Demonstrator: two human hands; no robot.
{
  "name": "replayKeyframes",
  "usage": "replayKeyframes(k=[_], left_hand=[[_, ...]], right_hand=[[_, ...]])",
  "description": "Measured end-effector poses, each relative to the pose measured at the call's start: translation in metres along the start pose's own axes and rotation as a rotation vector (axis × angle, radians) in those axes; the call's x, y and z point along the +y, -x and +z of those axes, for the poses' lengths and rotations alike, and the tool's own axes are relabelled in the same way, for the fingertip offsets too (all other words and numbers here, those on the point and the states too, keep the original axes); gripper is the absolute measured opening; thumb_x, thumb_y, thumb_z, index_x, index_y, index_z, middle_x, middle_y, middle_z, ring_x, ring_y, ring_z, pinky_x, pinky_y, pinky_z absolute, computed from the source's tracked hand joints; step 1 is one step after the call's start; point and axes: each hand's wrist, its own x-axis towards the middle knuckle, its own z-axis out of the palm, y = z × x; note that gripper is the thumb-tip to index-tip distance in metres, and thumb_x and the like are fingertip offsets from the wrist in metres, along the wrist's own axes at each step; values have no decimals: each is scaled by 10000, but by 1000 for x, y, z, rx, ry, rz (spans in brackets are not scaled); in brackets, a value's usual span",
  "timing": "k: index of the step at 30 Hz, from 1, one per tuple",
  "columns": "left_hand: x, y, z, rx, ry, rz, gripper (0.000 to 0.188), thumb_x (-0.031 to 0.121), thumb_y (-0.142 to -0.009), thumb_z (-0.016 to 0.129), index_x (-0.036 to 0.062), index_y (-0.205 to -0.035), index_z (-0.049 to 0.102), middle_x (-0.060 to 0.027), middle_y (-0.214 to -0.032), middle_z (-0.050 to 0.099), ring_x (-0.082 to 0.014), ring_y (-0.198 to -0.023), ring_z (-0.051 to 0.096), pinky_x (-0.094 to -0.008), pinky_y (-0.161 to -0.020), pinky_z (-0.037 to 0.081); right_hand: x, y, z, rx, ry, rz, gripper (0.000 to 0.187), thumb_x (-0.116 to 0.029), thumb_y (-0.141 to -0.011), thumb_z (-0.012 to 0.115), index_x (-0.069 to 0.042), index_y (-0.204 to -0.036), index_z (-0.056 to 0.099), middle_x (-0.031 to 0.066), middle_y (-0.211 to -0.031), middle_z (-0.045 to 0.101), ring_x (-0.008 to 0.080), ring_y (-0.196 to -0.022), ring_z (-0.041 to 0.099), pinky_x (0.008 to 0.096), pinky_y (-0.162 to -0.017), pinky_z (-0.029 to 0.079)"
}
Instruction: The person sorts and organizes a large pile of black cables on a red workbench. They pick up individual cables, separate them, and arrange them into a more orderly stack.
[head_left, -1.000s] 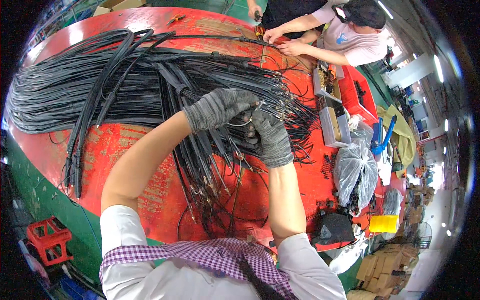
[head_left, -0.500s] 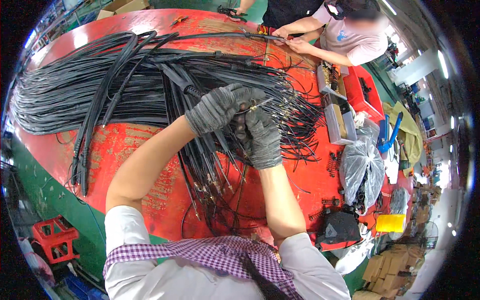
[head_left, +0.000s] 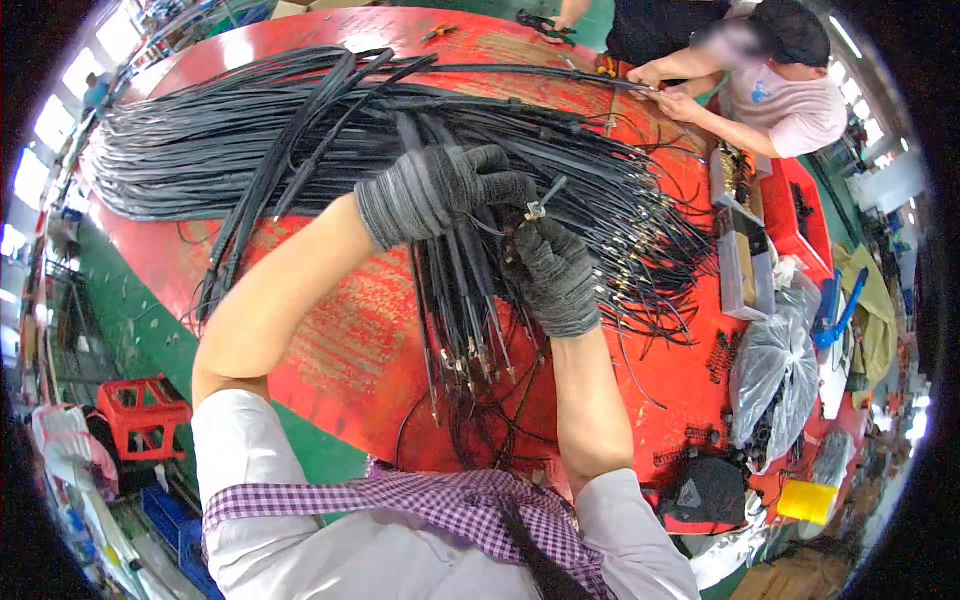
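Note:
Both my hands wear dark grey knit gloves and meet over a large bundle of black cables (head_left: 300, 150) on a red table. My right hand (head_left: 558, 280) is closed, thumb and fingers pinching a small metal fitting (head_left: 535, 211) with a short grey stem sticking up. Just to its left, my left hand (head_left: 440, 195) is closed, fingers curled toward the fitting; what lies inside them is hidden. Below the hands hang several black cable ends (head_left: 470, 350) with metal tips. Many thin cable ends with brass-coloured terminals (head_left: 645, 240) fan out to the right.
Across the red table (head_left: 340, 350), a co-worker (head_left: 780, 90) handles a cable; another person's hand is near dark pliers (head_left: 545, 28). At right are a parts tray (head_left: 740, 265), red bin (head_left: 797, 215), plastic bag (head_left: 775, 370), blue tool (head_left: 838, 305) and yellow roll (head_left: 808, 502). A red stool (head_left: 145, 420) stands left.
The view has shifted, so the table and cables sit further right. My left hand has drawn slightly away from my right, and the grey-stemmed fitting now points upward between them.

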Motion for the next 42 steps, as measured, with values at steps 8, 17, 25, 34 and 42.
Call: replayKeyframes(k=[8,17,25,34,42], left_hand=[[0,7,-8,-124,-234,71,340,104,-744,483,131,-1081,522,-95,-965,542,-256,-779,578,-329,-624,494],[11,-14,39,75,229,-120,494,117,-731,546,82,-1203,407,-134,-1029,532,-299,-917,542,-346,-792,455],[3,-47,79,47,251,-128,365,147,-805,478,72,-1161,446,-145,-978,554,-316,-878,549,-372,-758,451],[-10,-51,87,297,393,-148,467,265,-771,567,87,-1182,435,-150,-1052,538,-309,-950,526,-341,-845,410],[-48,5,89,253,-122,-617,329,263,-707,606,127,-1001,547,-109,-924,563,-316,-866,526,-381,-746,429]], right_hand=[[-15,3,13,95,90,14,195,-192,-831,563,-28,-924,614,7,-695,582,76,-597,497,217,-533,392],[-10,-3,-15,464,502,-326,117,-109,-786,594,-22,-851,637,86,-711,626,150,-630,562,273,-592,428],[-7,-19,-57,333,499,-489,175,-91,-728,651,-62,-898,621,35,-702,550,134,-622,476,247,-595,402],[-7,-34,-69,393,650,-401,165,-84,-768,609,-29,-923,606,67,-763,600,149,-681,573,257,-628,453],[-15,-83,-131,200,206,13,226,-124,-853,503,1,-1040,530,101,-859,604,171,-734,607,282,-679,502]])
